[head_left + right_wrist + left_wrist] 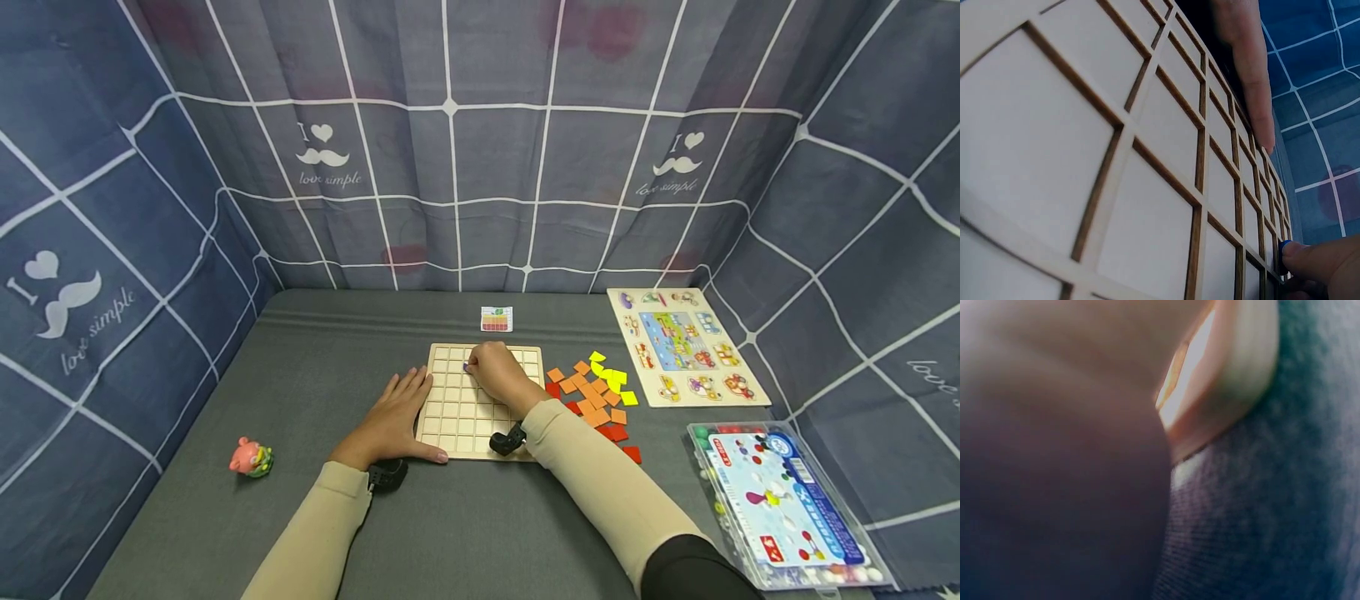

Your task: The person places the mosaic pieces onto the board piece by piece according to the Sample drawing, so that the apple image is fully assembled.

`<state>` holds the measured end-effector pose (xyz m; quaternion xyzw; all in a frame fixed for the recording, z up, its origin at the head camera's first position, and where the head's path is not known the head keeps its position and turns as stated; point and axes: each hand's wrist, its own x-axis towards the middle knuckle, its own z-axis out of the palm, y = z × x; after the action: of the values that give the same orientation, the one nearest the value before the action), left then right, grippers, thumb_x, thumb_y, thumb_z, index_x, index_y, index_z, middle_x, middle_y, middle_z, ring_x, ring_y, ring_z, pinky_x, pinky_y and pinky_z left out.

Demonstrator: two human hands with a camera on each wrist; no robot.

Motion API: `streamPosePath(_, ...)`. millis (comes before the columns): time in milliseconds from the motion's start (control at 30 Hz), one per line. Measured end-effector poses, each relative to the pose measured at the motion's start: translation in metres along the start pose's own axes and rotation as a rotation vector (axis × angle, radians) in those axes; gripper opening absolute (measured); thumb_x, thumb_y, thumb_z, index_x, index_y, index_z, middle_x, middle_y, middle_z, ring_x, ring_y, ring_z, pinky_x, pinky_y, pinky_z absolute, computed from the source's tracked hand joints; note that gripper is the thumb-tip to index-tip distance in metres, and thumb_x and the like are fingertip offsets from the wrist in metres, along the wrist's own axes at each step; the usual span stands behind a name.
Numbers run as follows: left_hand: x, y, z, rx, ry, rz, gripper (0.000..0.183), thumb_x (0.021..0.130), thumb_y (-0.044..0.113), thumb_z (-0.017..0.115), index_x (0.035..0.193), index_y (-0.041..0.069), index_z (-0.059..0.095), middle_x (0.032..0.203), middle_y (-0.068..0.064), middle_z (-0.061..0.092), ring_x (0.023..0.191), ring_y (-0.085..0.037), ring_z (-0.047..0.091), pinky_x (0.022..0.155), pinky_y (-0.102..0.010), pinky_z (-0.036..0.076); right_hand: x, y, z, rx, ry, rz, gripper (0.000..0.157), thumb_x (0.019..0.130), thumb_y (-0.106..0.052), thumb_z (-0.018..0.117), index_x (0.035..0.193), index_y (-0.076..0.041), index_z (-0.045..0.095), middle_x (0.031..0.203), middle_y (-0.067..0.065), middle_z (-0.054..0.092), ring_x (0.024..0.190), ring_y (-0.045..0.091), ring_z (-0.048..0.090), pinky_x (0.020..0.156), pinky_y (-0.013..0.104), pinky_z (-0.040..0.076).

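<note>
A pale wooden grid board (pixel 457 421) with square recesses lies on the grey table. My right hand (pixel 498 372) is over its upper part and pinches a small dark blue piece (pixel 1284 256) between thumb and finger. That piece is largely hidden by the fingers, so its full shape does not show. Along the board's left edge, my left hand (pixel 393 421) rests with its fingers extended and the thumb at the lower corner. The left wrist view is blurred and mostly filled by the hand, with a bit of the board (pixel 1225 394) beside it.
Orange tiles (pixel 597 417), yellow tiles (pixel 628 398) and red tiles (pixel 632 454) lie scattered right of the board. A small printed card (pixel 497 319) lies behind it. Further right are a picture puzzle board (pixel 630 333) and a clear plastic case (pixel 787 500). A pink figurine (pixel 246 457) stands left.
</note>
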<state>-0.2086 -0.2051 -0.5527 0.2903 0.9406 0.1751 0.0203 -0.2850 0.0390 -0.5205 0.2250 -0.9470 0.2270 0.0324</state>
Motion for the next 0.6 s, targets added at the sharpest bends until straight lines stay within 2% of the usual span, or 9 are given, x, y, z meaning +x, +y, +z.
streamPosePath(233, -0.0005, 0.0, 0.0004, 0.008, -0.002, -0.002, 0.151, 0.064, 0.093, 0.073, 0.167, -0.002, 0.018, 0.173, -0.021, 0.011, 0.158, -0.037, 0.01, 0.125, -0.054, 0.002, 0.0003, 0.0006, 0.0011, -0.003, 0.003, 0.006, 0.011, 0.1, -0.014, 0.076, 0.092, -0.009, 0.081, 0.095, 0.003, 0.076, 0.089, 0.016, 0.072, 0.079, 0.032, 0.058)
streamPosePath(400, -0.0002, -0.0004, 0.0011, 0.007, -0.003, 0.0, 0.15, 0.064, 0.093, 0.072, 0.167, -0.002, 0.018, 0.172, -0.021, 0.011, 0.158, -0.037, 0.01, 0.125, -0.054, 0.002, -0.0007, 0.0018, 0.0015, 0.004, 0.016, 0.006, 0.011, 0.1, -0.014, 0.076, 0.095, -0.008, 0.083, 0.097, 0.003, 0.077, 0.092, 0.018, 0.073, 0.085, 0.034, 0.058)
streamPosePath(600, 0.0001, 0.0, 0.0005, 0.004, -0.004, -0.003, 0.15, 0.064, 0.093, 0.072, 0.166, -0.002, 0.018, 0.172, -0.021, 0.012, 0.158, -0.037, 0.01, 0.125, -0.055, 0.003, -0.0038, 0.003, -0.0051, 0.066, 0.075, -0.008, 0.012, 0.102, -0.01, 0.072, 0.107, -0.002, 0.08, 0.104, 0.01, 0.075, 0.098, 0.024, 0.071, 0.086, 0.036, 0.058)
